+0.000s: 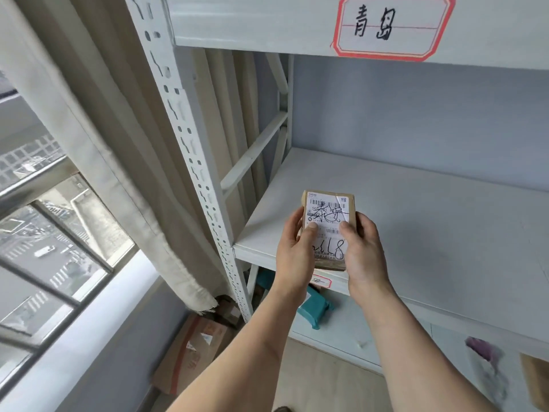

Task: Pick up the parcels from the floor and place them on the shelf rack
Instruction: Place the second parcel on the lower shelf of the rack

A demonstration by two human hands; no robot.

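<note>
A small brown parcel (328, 215) with a white shipping label and black handwriting is held up in front of the white shelf rack (416, 221). My left hand (295, 254) grips its left side, thumb on the label. Its right side is gripped by my right hand (364, 251), thumb also on the label. The parcel hovers over the front left corner of the middle shelf board, tilted towards me.
A red-bordered label (392, 25) with handwriting sticks to the upper shelf edge. A teal object (315, 307) lies on the lower shelf. Cardboard boxes (193, 349) sit on the floor by the curtain (118, 144). A window (44, 233) is on the left.
</note>
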